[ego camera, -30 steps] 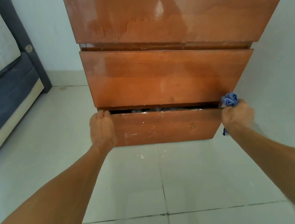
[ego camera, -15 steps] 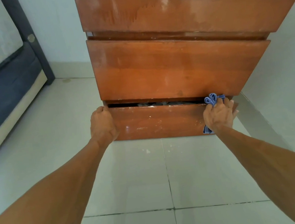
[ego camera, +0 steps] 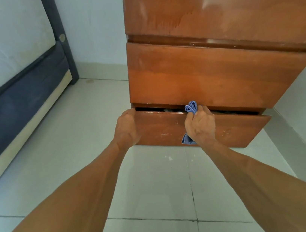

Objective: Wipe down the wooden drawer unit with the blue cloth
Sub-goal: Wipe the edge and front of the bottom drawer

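**Bottom drawer edge under the cloth**

Tall glossy reddish-brown wooden drawer unit (ego camera: pixel 219 63) fills the view, standing on pale floor tiles (ego camera: pixel 157 184). Its lowest drawer (ego camera: pixel 238 129) sits slightly open, dark gap showing above it. Left hand (ego camera: pixel 127 128) at that drawer's left corner, fingers curled over the top edge. Right hand (ego camera: pixel 200 125) near the drawer's middle, fingers clenched around the small crumpled blue cloth (ego camera: pixel 191 107), which pokes out above and below the fist, pressed at the drawer's top edge. Risk here: a hard push could slide the drawer shut and pinch the left fingers in that gap.
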